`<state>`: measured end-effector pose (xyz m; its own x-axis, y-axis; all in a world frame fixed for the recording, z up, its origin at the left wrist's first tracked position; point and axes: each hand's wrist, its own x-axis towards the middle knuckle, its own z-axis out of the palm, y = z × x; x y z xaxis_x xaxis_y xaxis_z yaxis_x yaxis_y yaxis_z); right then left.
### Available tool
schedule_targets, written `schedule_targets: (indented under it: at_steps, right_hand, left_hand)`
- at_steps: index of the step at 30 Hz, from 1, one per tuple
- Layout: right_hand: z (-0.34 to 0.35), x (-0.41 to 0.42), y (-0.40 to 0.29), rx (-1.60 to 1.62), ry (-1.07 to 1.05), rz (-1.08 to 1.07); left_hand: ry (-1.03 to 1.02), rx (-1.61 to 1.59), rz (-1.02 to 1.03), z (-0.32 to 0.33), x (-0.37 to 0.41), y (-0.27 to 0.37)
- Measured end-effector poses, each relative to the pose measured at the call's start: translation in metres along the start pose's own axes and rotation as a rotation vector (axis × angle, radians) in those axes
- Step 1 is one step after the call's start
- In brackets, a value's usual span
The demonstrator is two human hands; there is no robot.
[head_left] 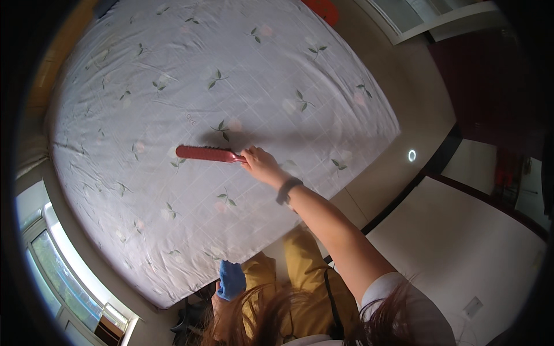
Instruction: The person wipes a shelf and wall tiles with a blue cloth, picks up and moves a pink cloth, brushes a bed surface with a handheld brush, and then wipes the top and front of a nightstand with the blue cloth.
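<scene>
My right hand (261, 163) grips the handle of a red bed brush (203, 153), stretched out over the bed. Dark bristles show along the brush's far edge, and a shadow falls on the sheet beyond it. Whether the bristles touch the fabric I cannot tell. A pale bedsheet (264, 82) with green leaf sprigs and faint flowers covers the mattress, wrinkled towards its sides. Low by the bed's near edge, my left hand (218, 302) holds a blue cloth (232, 280); hair hides part of that hand.
To the left is a window (65, 277) with a sill. Tiled floor (381, 82) runs along the bed's right side, beside a white wall (454, 242) with dark trim. An orange-red object (323, 11) sits past the far bed edge. Dark items (184, 318) lie below the near corner.
</scene>
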<state>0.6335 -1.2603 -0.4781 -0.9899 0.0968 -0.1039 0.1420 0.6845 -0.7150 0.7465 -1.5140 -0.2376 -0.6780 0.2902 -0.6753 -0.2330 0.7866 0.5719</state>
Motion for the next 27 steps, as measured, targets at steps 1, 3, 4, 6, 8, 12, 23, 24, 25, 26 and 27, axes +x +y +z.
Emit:
schedule_targets:
  at_steps: [1, 3, 4, 6, 8, 12, 23, 24, 25, 26, 27]
  right_hand:
    - [0.001, 0.007, 0.007, 0.010, -0.006, -0.018]
    - [-0.023, 0.014, 0.053, 0.056, -0.016, 0.102]
    - [-0.045, 0.016, 0.078, 0.093, -0.035, 0.179]
    - [-0.088, -0.008, 0.172, 0.111, 0.230, 0.267]
    - [-0.148, -0.039, 0.245, 0.068, 0.366, 0.516]
    - [-0.261, -0.166, 0.346, -0.185, 0.804, 1.255]
    - [-0.047, -0.193, 0.040, 0.165, 0.159, 0.403]
    - [-0.029, -0.193, 0.004, 0.271, 0.003, 0.275]
    - [-0.010, -0.194, -0.016, 0.353, -0.125, 0.144]
    - [0.007, -0.198, -0.032, 0.348, -0.208, 0.055]
    - [0.022, -0.202, -0.041, 0.344, -0.296, -0.040]
  left_hand:
    - [0.001, 0.004, -0.003, 0.001, 0.001, 0.002]
    - [-0.025, 0.021, 0.002, 0.003, 0.009, 0.005]
    - [-0.025, 0.026, -0.006, 0.003, 0.007, 0.005]
    - [-0.044, 0.041, 0.000, 0.001, 0.010, 0.009]
    - [-0.036, 0.039, -0.023, 0.003, 0.005, 0.008]
    - [-0.082, 0.041, -0.003, 0.003, 0.009, 0.003]
    - [-0.107, 0.115, -0.032, 0.005, -0.008, -0.008]
    - [-0.107, 0.122, -0.034, 0.005, -0.009, -0.010]
    - [-0.113, 0.123, -0.036, 0.004, -0.011, -0.013]
    - [-0.115, 0.129, -0.035, 0.004, -0.012, -0.015]
    - [-0.117, 0.132, -0.038, 0.004, -0.015, -0.018]
